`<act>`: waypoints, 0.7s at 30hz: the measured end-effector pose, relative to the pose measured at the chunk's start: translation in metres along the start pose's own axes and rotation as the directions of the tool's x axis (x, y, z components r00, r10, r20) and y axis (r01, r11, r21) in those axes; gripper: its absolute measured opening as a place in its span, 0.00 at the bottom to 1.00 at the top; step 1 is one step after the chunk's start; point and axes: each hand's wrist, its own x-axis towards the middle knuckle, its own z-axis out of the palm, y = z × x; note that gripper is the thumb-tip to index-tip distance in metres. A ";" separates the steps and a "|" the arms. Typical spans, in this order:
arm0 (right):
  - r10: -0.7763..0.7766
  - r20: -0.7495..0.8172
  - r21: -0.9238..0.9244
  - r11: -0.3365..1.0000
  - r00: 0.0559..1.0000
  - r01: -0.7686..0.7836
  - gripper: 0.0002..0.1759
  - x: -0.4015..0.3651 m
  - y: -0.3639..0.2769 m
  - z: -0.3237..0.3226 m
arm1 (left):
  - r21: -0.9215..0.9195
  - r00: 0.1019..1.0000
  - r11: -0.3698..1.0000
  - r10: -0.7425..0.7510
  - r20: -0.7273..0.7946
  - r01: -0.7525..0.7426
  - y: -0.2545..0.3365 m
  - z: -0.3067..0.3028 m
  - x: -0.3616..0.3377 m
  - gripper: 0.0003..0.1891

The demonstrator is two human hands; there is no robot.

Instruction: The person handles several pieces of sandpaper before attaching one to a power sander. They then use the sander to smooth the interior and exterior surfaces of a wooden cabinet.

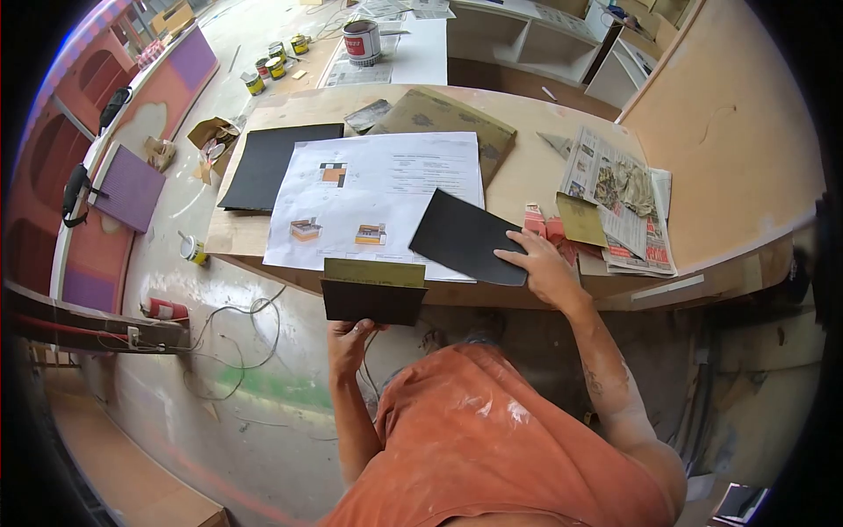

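my left hand [351, 341] pinches a folded sheet [373, 301]; right hand [546, 268], fingers spread, touches black sheet [465, 237] overlapping printed page [351, 198].

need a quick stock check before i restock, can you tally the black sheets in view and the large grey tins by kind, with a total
black sheets in view: 3, a folded one in the left hand, a loose one under the right hand, a flat one beside the plan
large grey tin: 1
total: 4
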 end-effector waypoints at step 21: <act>-0.117 -0.363 0.891 0.246 0.924 0.381 0.15 0.013 -0.062 -0.074 | -0.255 0.881 0.902 -0.221 0.419 0.347 -0.027 0.113 0.017 0.19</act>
